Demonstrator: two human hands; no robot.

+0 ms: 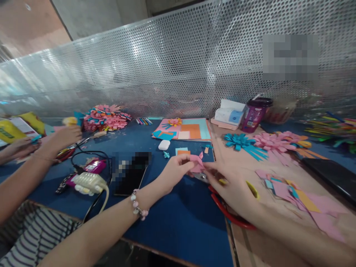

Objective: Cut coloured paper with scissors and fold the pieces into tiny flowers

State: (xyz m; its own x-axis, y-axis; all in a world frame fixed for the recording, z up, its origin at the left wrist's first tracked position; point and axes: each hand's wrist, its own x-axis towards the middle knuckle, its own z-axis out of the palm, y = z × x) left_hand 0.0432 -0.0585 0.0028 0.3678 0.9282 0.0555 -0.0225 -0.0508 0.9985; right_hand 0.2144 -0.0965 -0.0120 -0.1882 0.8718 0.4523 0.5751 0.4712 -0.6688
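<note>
A small piece of pink paper [197, 163] is pinched between the thumb and fingers of my left hand [175, 171], and its upper edge looks folded. My right hand [232, 185] has its thumb and fingertips closed at the right side of the same paper. Beneath my right hand are scissors [236, 218] with red and yellow handles. Part of their metal shows below the paper; the rest is hidden by my hand. Small blue and orange paper pieces [183, 151] lie just beyond my left hand.
Paper sheets [204, 128], a white earbud case [164, 145] and a phone [133, 174] lie on the blue table. Paper flowers [274, 142], scraps [289, 193] and a purple cup [254, 115] are rightward. A co-worker's hands [65, 139] work at left, near a flower pile [107, 118].
</note>
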